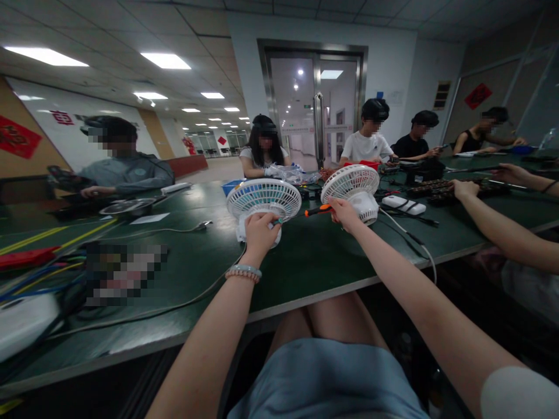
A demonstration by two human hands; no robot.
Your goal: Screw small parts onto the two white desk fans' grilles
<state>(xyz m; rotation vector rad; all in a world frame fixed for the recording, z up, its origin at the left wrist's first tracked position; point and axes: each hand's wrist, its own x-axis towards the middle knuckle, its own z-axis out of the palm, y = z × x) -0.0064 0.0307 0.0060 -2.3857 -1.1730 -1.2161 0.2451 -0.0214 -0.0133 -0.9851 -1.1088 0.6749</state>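
My left hand [262,234] is closed in front of a white fan [263,196] with a round slotted grille. Between its fingers shows a small teal piece [276,221] with a thin metal tip pointing right; the rest is covered. My right hand [345,213] grips an orange-and-black screwdriver [318,210], its orange end pointing left toward my left hand. Just behind the right hand stands a second white fan [365,203], tilted, with a similar grille. Whether either hand touches a fan cannot be made out.
The green table [305,273] carries a cable [209,288], a white power strip [404,205], a blue bin [233,185] and a red tool [28,257] beside coloured wires. Several people sit around it; a neighbour's hand [465,191] works at the right.
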